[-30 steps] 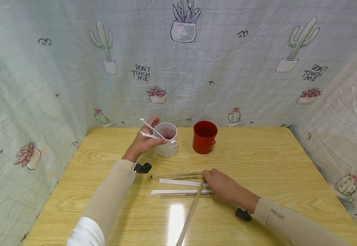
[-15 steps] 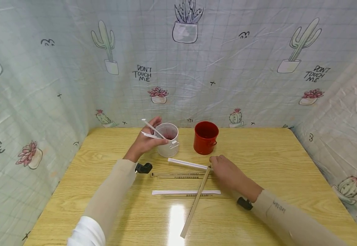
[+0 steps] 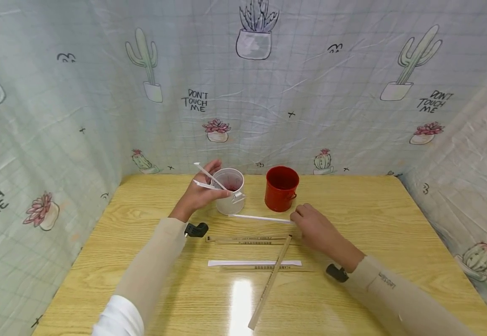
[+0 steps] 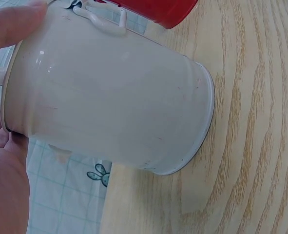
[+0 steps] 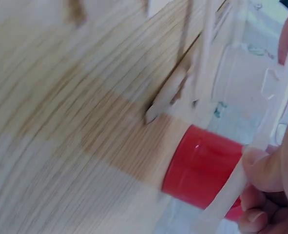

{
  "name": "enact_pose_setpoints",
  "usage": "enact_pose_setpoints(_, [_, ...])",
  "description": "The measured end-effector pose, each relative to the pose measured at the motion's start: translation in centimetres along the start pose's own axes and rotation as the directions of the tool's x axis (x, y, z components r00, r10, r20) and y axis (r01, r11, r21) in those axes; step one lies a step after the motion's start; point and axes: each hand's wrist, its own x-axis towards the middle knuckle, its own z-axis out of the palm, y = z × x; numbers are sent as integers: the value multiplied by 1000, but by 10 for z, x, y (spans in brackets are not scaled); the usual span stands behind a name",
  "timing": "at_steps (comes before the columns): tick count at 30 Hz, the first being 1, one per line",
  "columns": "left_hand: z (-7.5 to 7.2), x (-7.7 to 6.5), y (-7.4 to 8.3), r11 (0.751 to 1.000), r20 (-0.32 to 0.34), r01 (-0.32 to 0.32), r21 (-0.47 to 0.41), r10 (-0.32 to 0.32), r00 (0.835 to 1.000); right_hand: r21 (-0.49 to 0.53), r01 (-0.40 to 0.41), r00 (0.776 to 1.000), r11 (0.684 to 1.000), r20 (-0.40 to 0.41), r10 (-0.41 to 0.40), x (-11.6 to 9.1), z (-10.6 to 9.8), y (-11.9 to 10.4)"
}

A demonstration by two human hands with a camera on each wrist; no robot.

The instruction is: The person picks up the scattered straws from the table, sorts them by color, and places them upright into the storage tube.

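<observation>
Head view: A left hand is clamping the rim of a white bucket, where two white sticks are poking out toward 10 o'clock. At its 3 o'clock, a red bucket is standing, its inside too dark to read. With thumb and fingers together, a right hand is pinching a slim, straight white stick at the white bucket's 4 o'clock. Tan sticks are lying toward 5 o'clock on the wooden table.

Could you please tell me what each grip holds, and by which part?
The left grip holds the white bucket by its rim; the right grip, a white straw toward one end.
</observation>
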Motion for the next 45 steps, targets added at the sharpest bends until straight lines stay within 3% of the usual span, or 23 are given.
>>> enact_pose_setpoints(4, [-1, 0, 0, 999, 0, 3, -39, -3, 1000, 52, 55, 992, 997, -116, -49, 2, -4, -7])
enact_pose_setpoints(9, [-1, 0, -2, 999, -1, 4, -51, -4, 1000, 96, 120, 962, 988, -256, -92, 7, -7, -14])
enact_pose_setpoints(16, [-1, -2, -1, 1000, -2, -11, -26, 11, 1000, 164, 200, 915, 966, -384, -124, 21, -12, -21])
enact_pose_setpoints(21, [-2, -2, -1, 1000, 0, -18, -20, 18, 1000, 262, 226, 893, 938, -440, -92, 39, -21, -29])
enact_pose_setpoints(26, [-3, -4, 0, 1000, -4, -11, -12, 11, 1000, 402, 194, 894, 895, -447, 7, 63, -31, -37])
enact_pose_setpoints(36, [-2, -3, 1, 1000, -1, 2, -15, -2, 1000, 658, 123, 898, 743, -393, 200, 117, -41, -45])
enact_pose_setpoints(39, [-2, -3, 1, 1000, -2, 3, -20, -3, 1000, 681, 102, 904, 725, -367, 217, 131, -40, -49])
enact_pose_setpoints(45, [-1, -1, 0, 999, 4, -3, -39, 3, 1000, 680, 67, 933, 730, -302, 196, 151, -27, -57])
